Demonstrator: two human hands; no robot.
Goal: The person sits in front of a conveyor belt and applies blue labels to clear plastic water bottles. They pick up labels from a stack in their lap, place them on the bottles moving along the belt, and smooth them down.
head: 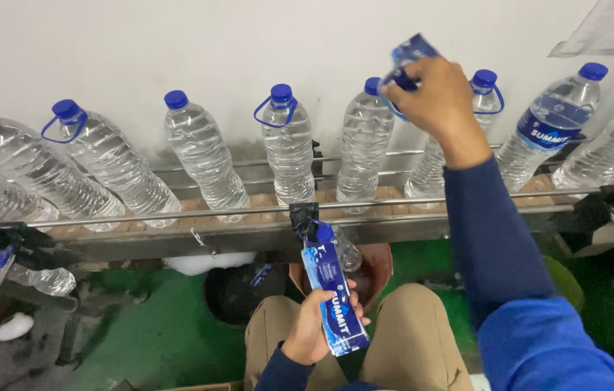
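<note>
a white wall backs a metal conveyor (177, 217) carrying a row of clear water bottles with blue caps, above a green floor. the right hand (434, 98) reaches over the far edge of the line, fingers closed on a blue label sleeve (410, 54) at the neck of one bottle (365, 141). the left hand (314, 329) rests over the lap, clamped on a stack of blue sleeves (332, 300). the sleeving step looks underway; pulling the sleeve down squarely over the cap seems the need.
</note>
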